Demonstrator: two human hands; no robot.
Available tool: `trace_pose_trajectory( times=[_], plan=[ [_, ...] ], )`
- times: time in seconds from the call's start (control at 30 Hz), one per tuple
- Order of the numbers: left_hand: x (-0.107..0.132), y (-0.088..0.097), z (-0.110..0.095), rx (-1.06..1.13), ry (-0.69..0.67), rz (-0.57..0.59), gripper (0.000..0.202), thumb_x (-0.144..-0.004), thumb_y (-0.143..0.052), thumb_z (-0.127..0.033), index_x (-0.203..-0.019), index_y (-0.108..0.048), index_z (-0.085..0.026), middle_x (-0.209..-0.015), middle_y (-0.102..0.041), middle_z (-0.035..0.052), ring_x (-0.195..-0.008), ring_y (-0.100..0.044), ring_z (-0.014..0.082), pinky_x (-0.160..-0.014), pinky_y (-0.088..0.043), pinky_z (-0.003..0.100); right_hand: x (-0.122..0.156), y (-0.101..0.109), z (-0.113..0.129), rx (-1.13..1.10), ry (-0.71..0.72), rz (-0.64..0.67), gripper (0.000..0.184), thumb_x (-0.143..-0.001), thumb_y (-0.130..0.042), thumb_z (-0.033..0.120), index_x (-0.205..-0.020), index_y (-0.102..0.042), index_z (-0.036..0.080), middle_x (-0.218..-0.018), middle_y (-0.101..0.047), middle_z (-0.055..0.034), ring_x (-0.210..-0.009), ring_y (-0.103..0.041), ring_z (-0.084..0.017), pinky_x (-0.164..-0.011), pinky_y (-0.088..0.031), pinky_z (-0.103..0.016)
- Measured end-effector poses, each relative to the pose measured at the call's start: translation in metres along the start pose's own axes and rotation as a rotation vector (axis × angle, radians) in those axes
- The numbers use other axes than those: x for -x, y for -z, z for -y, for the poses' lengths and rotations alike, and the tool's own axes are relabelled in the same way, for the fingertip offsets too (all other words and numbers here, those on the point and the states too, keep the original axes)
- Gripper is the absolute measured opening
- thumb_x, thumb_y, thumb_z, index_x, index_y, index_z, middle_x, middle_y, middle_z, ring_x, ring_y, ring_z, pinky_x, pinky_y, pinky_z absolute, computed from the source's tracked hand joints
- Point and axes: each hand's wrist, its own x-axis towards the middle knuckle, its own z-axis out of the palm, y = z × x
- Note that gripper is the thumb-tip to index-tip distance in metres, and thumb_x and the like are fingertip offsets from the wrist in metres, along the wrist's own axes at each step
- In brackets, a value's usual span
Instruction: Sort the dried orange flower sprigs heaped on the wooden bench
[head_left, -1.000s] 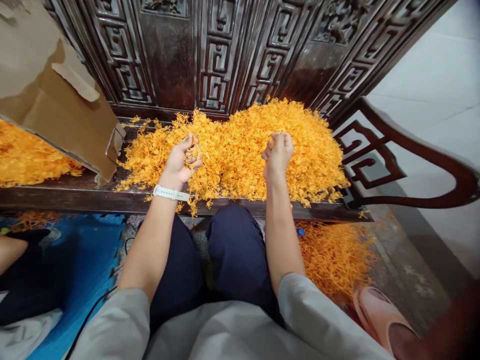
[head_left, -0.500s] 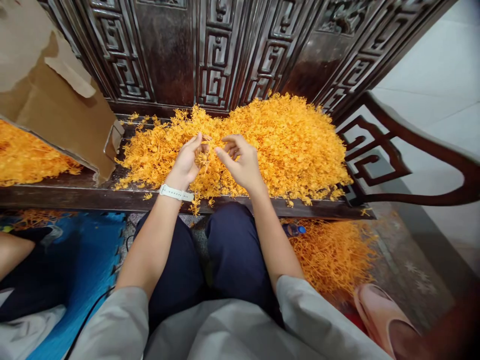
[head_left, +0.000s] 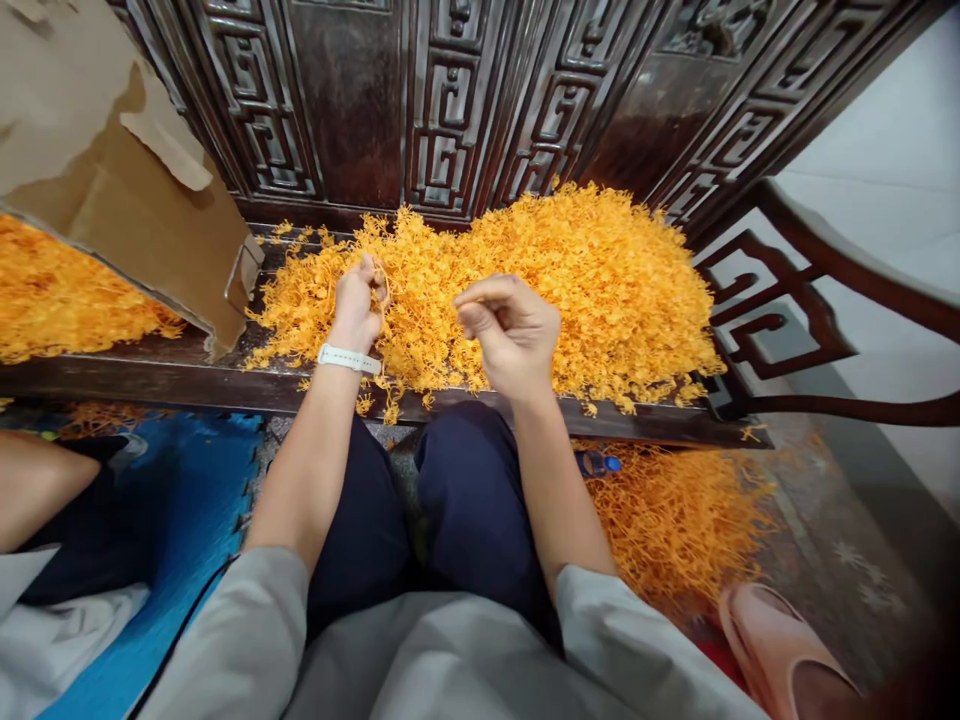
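A big heap of small orange plastic pieces point(head_left: 570, 280) covers the seat of a dark carved wooden bench point(head_left: 187, 385). My left hand point(head_left: 356, 305), with a white wristband, is closed in a fist on a bunch of orange pieces at the heap's left side. My right hand point(head_left: 514, 335) is raised a little above the heap's front edge. Its thumb and fingers are pinched together on something too small to make out.
An open cardboard box point(head_left: 127, 190) with more orange pieces point(head_left: 67, 300) stands on the bench at left. A second orange pile point(head_left: 675, 520) lies on the floor at right, near a pink slipper point(head_left: 780, 650). Another person's leg point(head_left: 37, 480) rests on a blue mat point(head_left: 187, 520) at left.
My right hand went from a fist on the heap at right, to meet the left hand, then drew back toward me in a pinch. My left hand closed on its pieces.
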Motion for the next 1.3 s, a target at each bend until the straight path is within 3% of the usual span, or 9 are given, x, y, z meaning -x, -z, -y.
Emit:
trace_pose_trajectory(
  times=[0.13, 0.23, 0.3, 0.43, 0.6, 0.77, 0.9, 1.13, 1.3],
  plan=[
    [0.009, 0.007, -0.006, -0.035, -0.116, -0.036, 0.033, -0.096, -0.074, -0.051, -0.094, -0.069, -0.018, -0.074, -0.064, 0.0009, -0.052, -0.048, 0.0060, -0.049, -0.035, 0.019, -0.008, 0.028, -0.050, 0.236, -0.152, -0.262, 0.053, -0.100, -0.059, 0.064, -0.140, -0.060, 0.029, -0.135, -0.061, -0.0138, -0.104, -0.067, -0.024, -0.084, -0.059, -0.044],
    [0.020, -0.005, 0.000, -0.065, -0.096, 0.025, 0.039, -0.093, -0.076, -0.056, -0.100, -0.074, -0.018, -0.085, -0.071, 0.0060, -0.063, -0.060, 0.0104, -0.058, -0.045, 0.022, -0.004, 0.039, -0.081, 0.458, -0.251, -0.344, 0.066, -0.094, -0.065, 0.066, -0.145, -0.056, 0.026, -0.152, -0.051, -0.0195, -0.117, -0.065, -0.029, -0.091, -0.058, -0.052],
    [0.025, -0.015, 0.005, -0.068, -0.083, 0.074, 0.038, -0.092, -0.077, -0.055, -0.102, -0.076, -0.019, -0.089, -0.074, 0.0083, -0.073, -0.067, 0.0142, -0.065, -0.051, 0.024, 0.001, 0.032, -0.077, 0.412, -0.246, -0.297, 0.050, -0.097, -0.064, 0.061, -0.130, -0.066, 0.023, -0.138, -0.063, -0.0170, -0.108, -0.068, -0.026, -0.090, -0.058, -0.047],
    [0.034, -0.032, 0.014, -0.039, -0.029, 0.177, 0.035, -0.094, -0.076, -0.053, -0.108, -0.076, -0.021, -0.099, -0.078, 0.0103, -0.089, -0.073, 0.0184, -0.073, -0.056, 0.025, 0.004, 0.001, -0.050, 0.074, -0.198, 0.022, 0.029, -0.099, -0.067, 0.052, -0.099, -0.071, 0.023, -0.092, -0.074, -0.0042, -0.080, -0.067, -0.016, -0.076, -0.054, -0.034],
    [0.046, -0.045, 0.015, 0.052, 0.050, 0.269, 0.027, -0.101, -0.068, -0.045, -0.110, -0.076, -0.020, -0.114, -0.078, 0.0123, -0.099, -0.075, 0.0204, -0.076, -0.058, 0.027, 0.003, -0.018, -0.066, -0.106, -0.260, 0.104, 0.018, -0.102, -0.060, 0.039, -0.112, -0.066, 0.025, -0.098, -0.071, -0.0023, -0.079, -0.064, -0.014, -0.074, -0.052, -0.032],
    [0.047, -0.048, 0.015, 0.057, 0.107, 0.258, 0.024, -0.102, -0.067, -0.041, -0.107, -0.079, -0.020, -0.119, -0.078, 0.0108, -0.087, -0.073, 0.0150, -0.076, -0.058, 0.026, 0.009, -0.021, -0.075, -0.071, -0.126, 0.249, 0.034, -0.097, -0.073, 0.047, -0.125, -0.071, 0.026, -0.117, -0.066, -0.0067, -0.103, -0.063, -0.020, -0.090, -0.054, -0.036],
    [0.044, -0.046, 0.019, 0.007, 0.057, 0.253, 0.023, -0.103, -0.066, -0.039, -0.103, -0.081, -0.021, -0.118, -0.078, 0.0092, -0.082, -0.070, 0.0115, -0.074, -0.056, 0.022, 0.009, -0.025, -0.067, -0.075, -0.116, 0.255, 0.037, -0.098, -0.072, 0.054, -0.120, -0.071, 0.025, -0.117, -0.067, -0.0073, -0.106, -0.063, -0.021, -0.094, -0.052, -0.038],
    [0.046, -0.046, 0.027, -0.065, 0.017, 0.336, 0.023, -0.099, -0.072, -0.038, -0.109, -0.080, -0.019, -0.115, -0.077, 0.0091, -0.087, -0.071, 0.0114, -0.075, -0.054, 0.020, 0.010, -0.031, -0.074, -0.276, -0.226, 0.207, 0.041, -0.087, -0.081, 0.059, -0.090, -0.064, 0.021, -0.091, -0.064, -0.0006, -0.077, -0.058, -0.014, -0.074, -0.048, -0.031],
    [0.039, -0.044, 0.029, 0.086, 0.007, 0.301, 0.024, -0.104, -0.065, -0.037, -0.089, -0.071, -0.019, -0.113, -0.080, 0.0084, -0.106, -0.075, 0.0174, -0.094, -0.058, 0.028, 0.011, -0.030, -0.080, -0.249, -0.235, 0.084, 0.027, -0.093, -0.071, 0.047, -0.086, -0.063, 0.022, -0.078, -0.057, 0.0012, -0.070, -0.053, -0.014, -0.069, -0.045, -0.031]
  ],
)
